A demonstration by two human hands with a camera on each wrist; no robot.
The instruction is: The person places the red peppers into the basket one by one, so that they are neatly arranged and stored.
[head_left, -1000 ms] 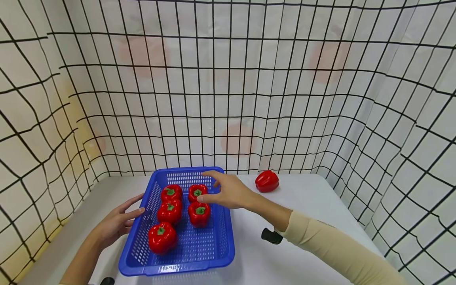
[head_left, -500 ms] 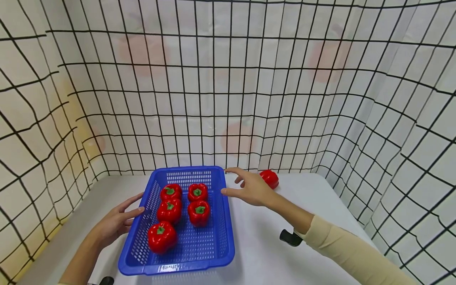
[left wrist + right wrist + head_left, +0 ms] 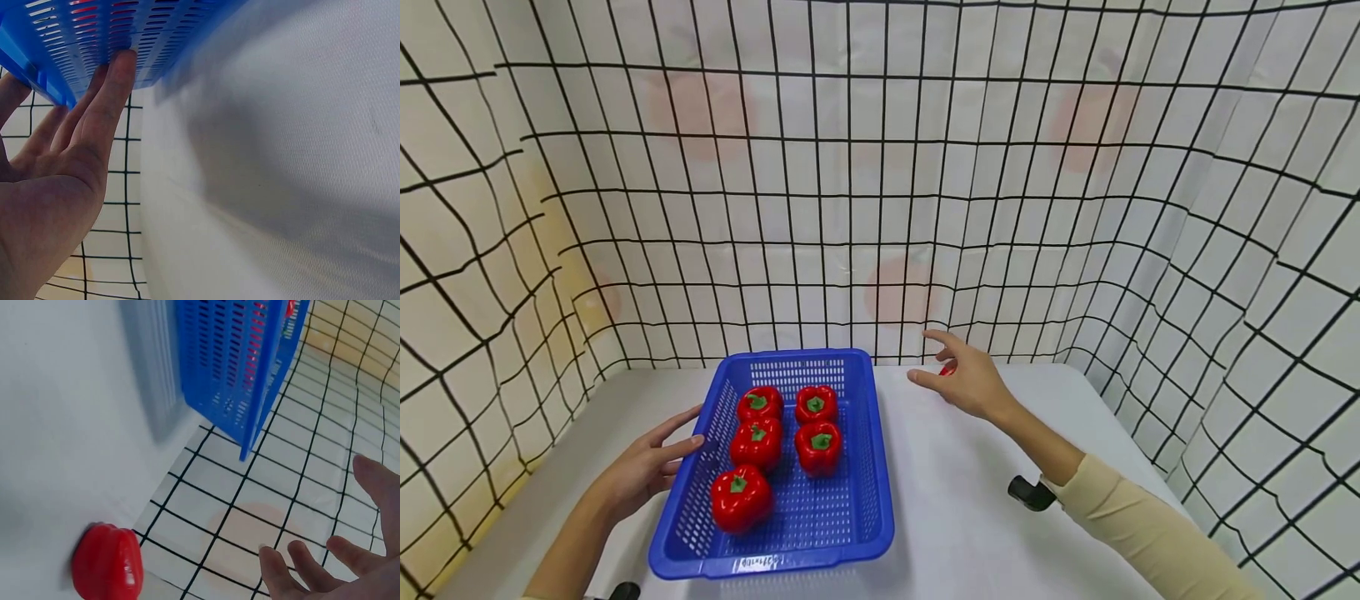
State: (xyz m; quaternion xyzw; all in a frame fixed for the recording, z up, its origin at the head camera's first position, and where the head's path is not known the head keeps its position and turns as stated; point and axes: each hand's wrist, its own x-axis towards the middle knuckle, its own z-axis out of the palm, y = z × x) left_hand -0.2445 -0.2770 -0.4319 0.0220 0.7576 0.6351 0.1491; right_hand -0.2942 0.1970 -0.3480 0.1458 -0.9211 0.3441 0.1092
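A blue plastic basket (image 3: 805, 565) with slotted walls stands on the white surface, holding several red bell peppers (image 3: 757, 443) with green stems. Against its left side my left hand (image 3: 634, 475) rests with extended fingers; in the left wrist view the fingertips (image 3: 124, 62) touch the slotted wall. My right hand (image 3: 972, 383) is off to the right of the basket, fingers spread and holding nothing. It hangs over another red bell pepper (image 3: 107, 564), which lies on the surface. In the head view this pepper is mostly hidden behind the hand.
Black netting (image 3: 910, 200) over white sheeting walls in the back and both sides. The white tabletop (image 3: 940, 517) extends right of the basket. A black wrist device (image 3: 1032, 493) sits under my right forearm.
My right hand has moved from above the basket rightward and slightly back, to the lone bell pepper. The left hand and basket have stayed in place.
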